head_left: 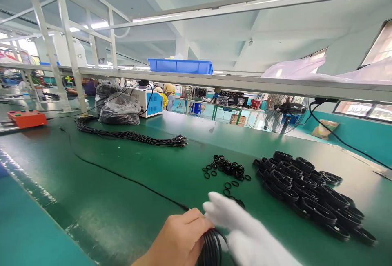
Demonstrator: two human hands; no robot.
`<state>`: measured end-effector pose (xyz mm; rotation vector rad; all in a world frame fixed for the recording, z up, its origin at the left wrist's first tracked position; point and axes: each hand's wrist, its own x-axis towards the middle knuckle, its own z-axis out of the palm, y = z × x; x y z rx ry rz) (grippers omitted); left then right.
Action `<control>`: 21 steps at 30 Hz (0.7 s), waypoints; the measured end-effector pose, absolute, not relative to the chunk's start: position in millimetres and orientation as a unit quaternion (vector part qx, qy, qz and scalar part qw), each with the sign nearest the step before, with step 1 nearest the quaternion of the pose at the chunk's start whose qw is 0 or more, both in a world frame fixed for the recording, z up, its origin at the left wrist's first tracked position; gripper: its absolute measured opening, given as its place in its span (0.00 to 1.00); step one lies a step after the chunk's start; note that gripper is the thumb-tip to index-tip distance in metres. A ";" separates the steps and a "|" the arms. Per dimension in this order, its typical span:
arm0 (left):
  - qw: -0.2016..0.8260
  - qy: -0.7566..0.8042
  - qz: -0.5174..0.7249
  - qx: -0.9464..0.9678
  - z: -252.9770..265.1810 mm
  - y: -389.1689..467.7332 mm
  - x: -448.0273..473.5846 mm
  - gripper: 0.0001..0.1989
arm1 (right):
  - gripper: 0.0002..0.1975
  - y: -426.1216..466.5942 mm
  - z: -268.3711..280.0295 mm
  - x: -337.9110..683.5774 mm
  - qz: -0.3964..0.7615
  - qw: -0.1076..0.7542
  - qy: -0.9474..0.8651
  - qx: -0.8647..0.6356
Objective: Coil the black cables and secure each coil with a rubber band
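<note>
My bare left hand (pixel 180 237) is closed around a coil of black cable (pixel 212 247) at the bottom centre. From the top of that hand a single strand of the cable (pixel 122 175) runs left across the green table to a small end piece. Right of the coil is my right hand (pixel 241 229) in a white glove, slightly blurred. Its fingers are stretched out and reach close to the left fingertips; part of the thumb side is hidden by the coil. Small black rings (pixel 228 166) lie loose just beyond the glove.
Many coiled black cables (pixel 303 188) are heaped on the right of the green table (pixel 101 209). A bundle of straight cables (pixel 131 136) lies behind, near plastic bags (pixel 119 108) and a blue-white machine (pixel 153 102). An orange box (pixel 27 119) sits left. A shelf (pixel 239 82) spans overhead.
</note>
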<state>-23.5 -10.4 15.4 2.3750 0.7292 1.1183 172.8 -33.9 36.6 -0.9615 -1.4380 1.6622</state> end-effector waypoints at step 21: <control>0.549 0.470 0.297 0.624 32.9 -2.3 -13.6 0.07 | 0.16 -16.4 24.1 129.6 0.764 0.295 -0.451 -0.354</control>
